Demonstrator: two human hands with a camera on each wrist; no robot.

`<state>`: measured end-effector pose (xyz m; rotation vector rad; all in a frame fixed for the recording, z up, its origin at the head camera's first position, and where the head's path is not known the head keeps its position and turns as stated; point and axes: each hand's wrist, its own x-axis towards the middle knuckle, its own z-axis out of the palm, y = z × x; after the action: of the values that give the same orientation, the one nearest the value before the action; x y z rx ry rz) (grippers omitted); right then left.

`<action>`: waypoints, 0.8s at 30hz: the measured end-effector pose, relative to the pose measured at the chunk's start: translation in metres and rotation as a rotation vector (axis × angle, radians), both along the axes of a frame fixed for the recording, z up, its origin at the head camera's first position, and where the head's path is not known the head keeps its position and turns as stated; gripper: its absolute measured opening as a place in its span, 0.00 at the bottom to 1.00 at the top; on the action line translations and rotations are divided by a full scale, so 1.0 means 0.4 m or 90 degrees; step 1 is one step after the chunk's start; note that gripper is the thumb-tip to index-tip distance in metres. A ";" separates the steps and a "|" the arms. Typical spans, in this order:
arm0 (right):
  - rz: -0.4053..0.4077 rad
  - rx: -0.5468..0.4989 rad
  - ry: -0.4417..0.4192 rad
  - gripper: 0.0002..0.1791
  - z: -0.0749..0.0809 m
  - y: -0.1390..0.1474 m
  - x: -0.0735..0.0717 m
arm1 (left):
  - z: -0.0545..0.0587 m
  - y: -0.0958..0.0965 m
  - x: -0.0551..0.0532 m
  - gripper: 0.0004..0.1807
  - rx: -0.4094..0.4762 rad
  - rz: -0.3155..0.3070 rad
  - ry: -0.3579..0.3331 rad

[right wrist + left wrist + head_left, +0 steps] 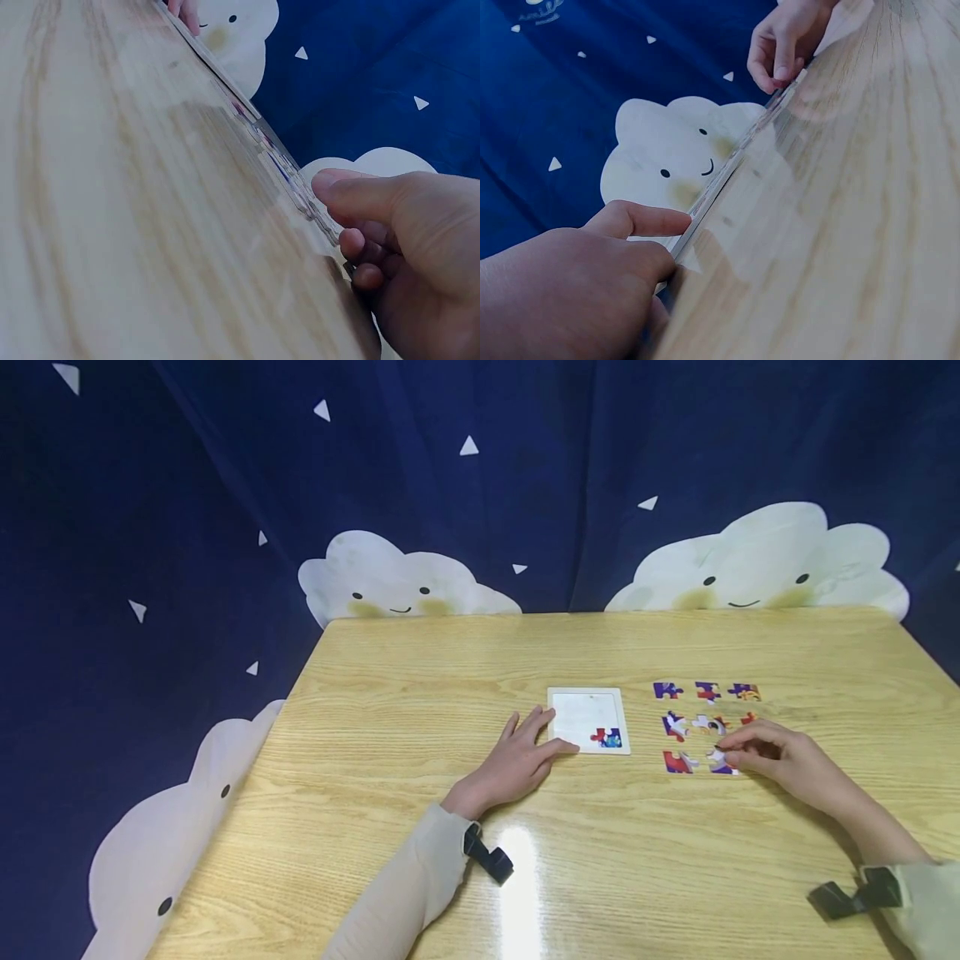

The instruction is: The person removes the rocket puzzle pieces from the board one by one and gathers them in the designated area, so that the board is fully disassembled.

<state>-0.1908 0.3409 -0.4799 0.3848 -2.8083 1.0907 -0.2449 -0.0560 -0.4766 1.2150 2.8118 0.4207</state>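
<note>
A white square puzzle tray (pixel 551 722) lies flat on the table, with two joined puzzle pieces (pixel 609 738), red and blue, in its lower right corner. My left hand (pixel 517 764) rests on the tray's left side, fingers spread and the thumb on the near rim. Rows of loose jigsaw pieces (pixel 678 762) lie right of the tray. Over their lower right part, my right hand (pixel 787 764) pinches a puzzle piece (pixel 719 747); only a small dark edge shows at the fingertips. The hand hides part of the rows. In the right wrist view its fingers (pixel 354 244) are curled.
The wooden table (pixel 420 693) extends around the tray and pieces, with a bright reflection near its front. A dark blue curtain (pixel 525 485) with white clouds stands behind and to the left. Black straps with wrist cameras (pixel 491 862) sit on both sleeves.
</note>
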 end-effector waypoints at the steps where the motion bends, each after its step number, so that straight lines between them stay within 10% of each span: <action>1: -0.001 -0.005 -0.001 0.10 0.001 -0.002 0.001 | 0.000 0.000 0.000 0.20 0.000 0.000 0.000; 24: 0.053 -0.076 0.006 0.12 0.025 -0.104 -0.029 | -0.001 0.001 0.001 0.19 0.000 0.001 0.016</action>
<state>-0.2023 0.2991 -0.4701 0.4977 -2.7248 1.2619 -0.2446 -0.0555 -0.4768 1.2260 2.8334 0.4081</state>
